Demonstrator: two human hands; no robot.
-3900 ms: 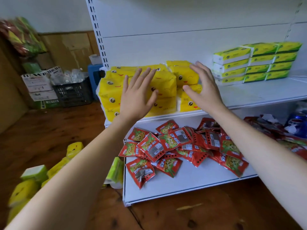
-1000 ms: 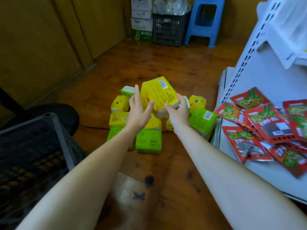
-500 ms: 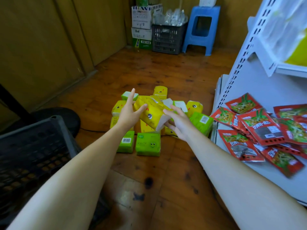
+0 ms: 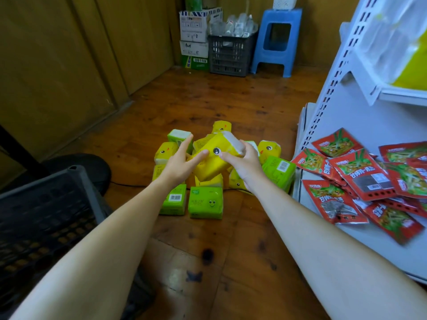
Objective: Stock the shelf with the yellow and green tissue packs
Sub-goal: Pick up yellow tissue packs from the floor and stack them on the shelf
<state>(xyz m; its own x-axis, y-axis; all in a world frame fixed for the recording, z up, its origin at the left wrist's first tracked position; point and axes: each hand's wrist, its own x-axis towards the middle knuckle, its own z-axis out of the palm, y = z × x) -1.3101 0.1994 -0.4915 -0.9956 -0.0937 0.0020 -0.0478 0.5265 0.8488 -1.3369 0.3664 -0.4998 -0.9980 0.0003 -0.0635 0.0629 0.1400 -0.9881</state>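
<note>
A yellow tissue pack (image 4: 213, 161) with a cartoon eye is tilted above a pile of packs on the wooden floor. My right hand (image 4: 245, 163) grips its right end, thumb on the front and fingers over the white end. My left hand (image 4: 181, 163) touches its left side with straight fingers. Under and around it lie several packs: green ones (image 4: 205, 204) (image 4: 174, 199) (image 4: 279, 169) and yellow ones (image 4: 269, 148) (image 4: 165, 153) (image 4: 221, 127). The white shelf (image 4: 369, 116) stands at the right, with a yellow pack (image 4: 411, 68) blurred on its upper board.
Red snack packets (image 4: 360, 176) cover the lower shelf board. A black crate (image 4: 46, 215) sits at my left. At the back wall stand a blue stool (image 4: 277, 40), a dark crate (image 4: 231, 54) and cardboard boxes (image 4: 195, 31). A thin cable crosses the floor by the pile.
I turned from the shelf down to the floor pile. Over the last second the yellow pack has rotated between my hands, and my right hand has closed on its right end.
</note>
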